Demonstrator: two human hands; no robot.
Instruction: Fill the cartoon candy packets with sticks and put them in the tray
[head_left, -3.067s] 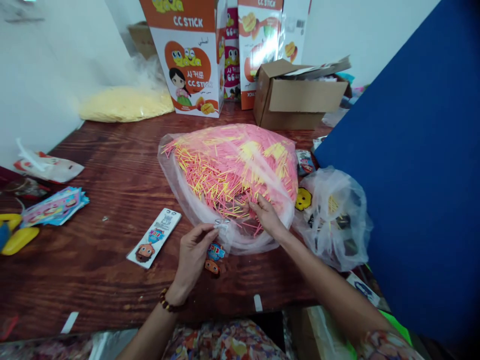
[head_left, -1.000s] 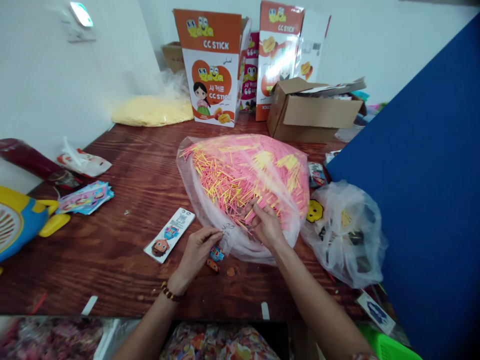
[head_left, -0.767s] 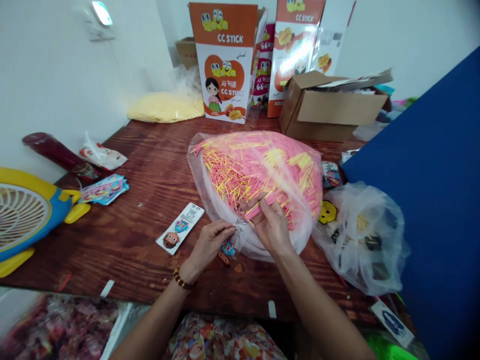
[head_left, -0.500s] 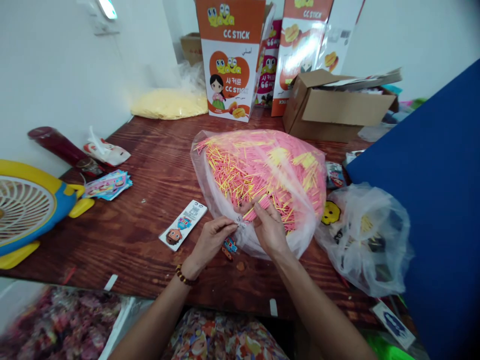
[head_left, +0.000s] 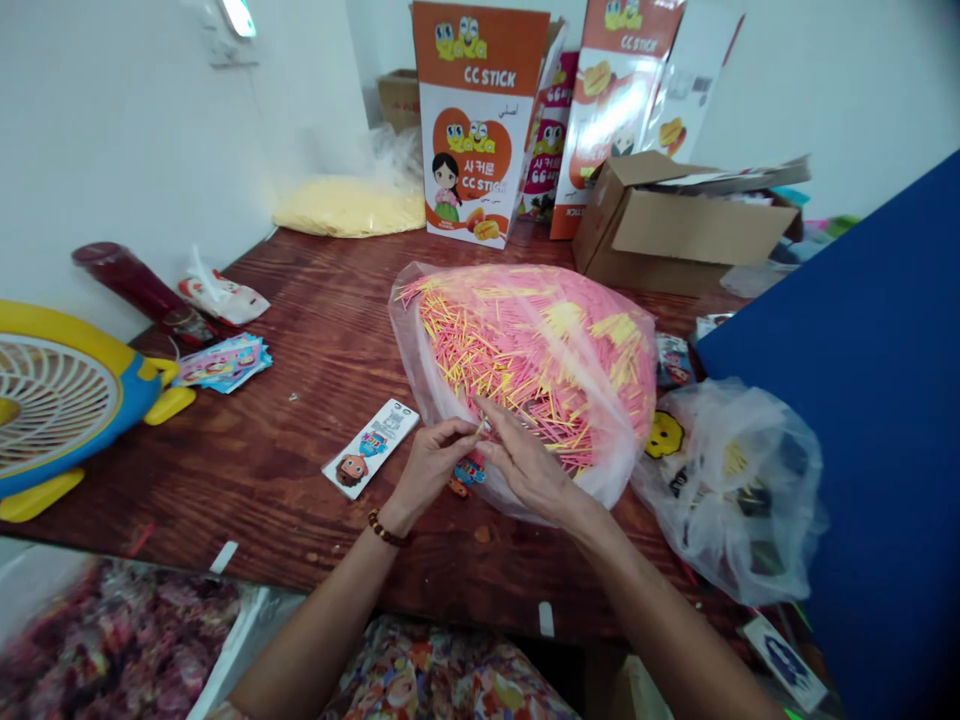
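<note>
My left hand (head_left: 435, 458) is closed in a pinch at the front edge of a clear plastic bag of sticks (head_left: 517, 350). A small pale thing shows at its fingertips, too small to name. Close against it, my right hand (head_left: 529, 465) has its fingers stretched out and its thumb apart from them. No bundle shows in the right hand. Thin pink and yellow sticks fill the bag. Under the hands lies a small printed packet (head_left: 469, 475), partly covered. To the left of my left hand is a flat white packet with a cartoon face (head_left: 371, 448).
On the right sits a knotted clear bag (head_left: 739, 490) beside a blue panel (head_left: 862, 400). An opened carton (head_left: 686, 235) and tall printed boxes (head_left: 480, 120) stand behind. At the left are a yellow-blue fan (head_left: 135, 385), a dark red bottle (head_left: 135, 285) and blue-pink packets (head_left: 229, 362).
The bundle of pink and yellow sticks seen in my right hand no longer shows there. My right hand's fingers have straightened and moved left, close to the left fingertips. The view has shifted slightly.
</note>
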